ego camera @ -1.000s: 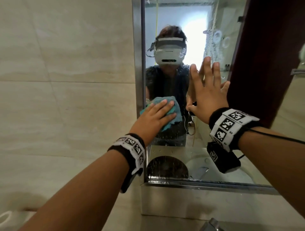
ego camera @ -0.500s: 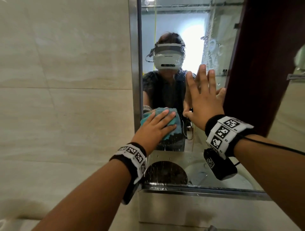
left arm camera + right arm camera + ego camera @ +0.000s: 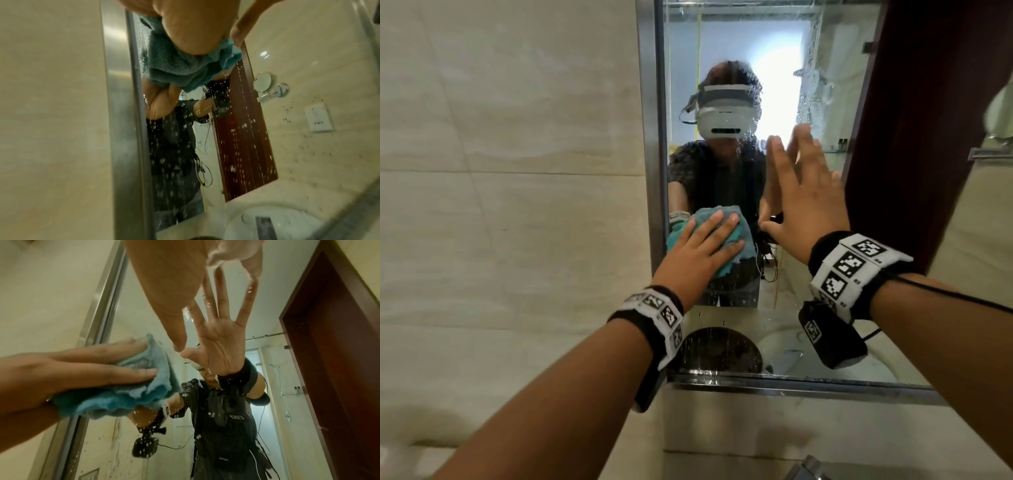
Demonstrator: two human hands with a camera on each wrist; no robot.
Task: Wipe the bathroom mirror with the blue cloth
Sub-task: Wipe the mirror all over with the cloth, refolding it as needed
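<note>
Head view has the blue cloth (image 3: 726, 236) bunched up flat on the mirror (image 3: 726, 102), down near its left edge, right beside the steel frame (image 3: 650, 137). My left hand (image 3: 697, 251) sits on top of it, fingers (image 3: 717, 228) straight and close together, cloth poking out past the fingertips and under the palm. My right hand (image 3: 806, 202) is just beside it to the right, palm flat on the glass, fingers spread. Water droplets (image 3: 236, 129) speckle the glass below the cloth.

glass (image 3: 722, 41) free above both hands | steel frame (image 3: 650, 137) bounds left | right hand (image 3: 808, 202) blocks rightward
</note>
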